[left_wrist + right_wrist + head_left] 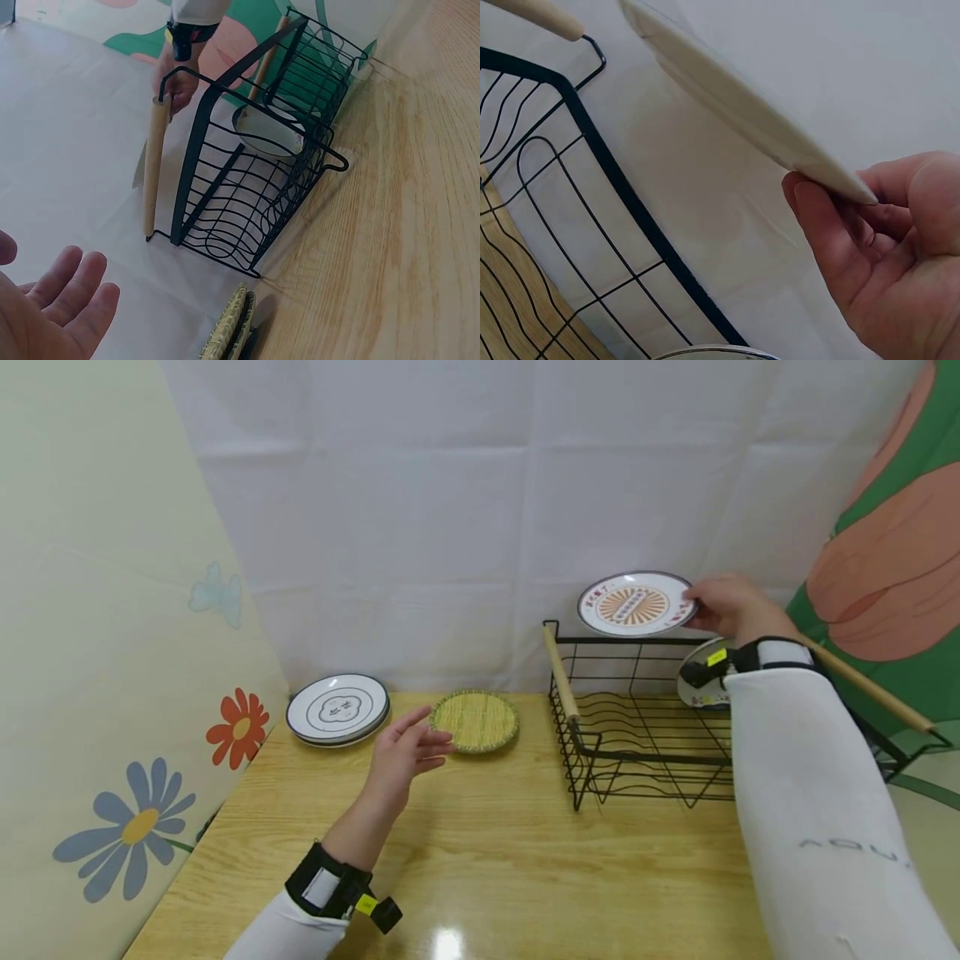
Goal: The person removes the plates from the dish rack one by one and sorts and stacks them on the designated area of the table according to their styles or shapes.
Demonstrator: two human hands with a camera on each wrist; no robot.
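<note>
My right hand (723,603) pinches the right rim of a white plate (636,603) with an orange sunburst and red lettering. The plate hangs above the back edge of a black wire dish rack (637,752), apart from it. From the right wrist view, the plate's underside (742,105) and the pinching fingers (817,225) show. My left hand (405,752) hovers over the table, fingers loosely extended and holding nothing, beside a round woven mat (476,721). Another dish (268,131) stands in the rack, partly hidden by my right arm in the head view.
Stacked white plates (337,708) lie at the table's back left. The rack has wooden handles (561,672) at its ends. A white cloth (420,527) hangs behind the wooden table (487,860). Painted walls (112,652) stand at both sides.
</note>
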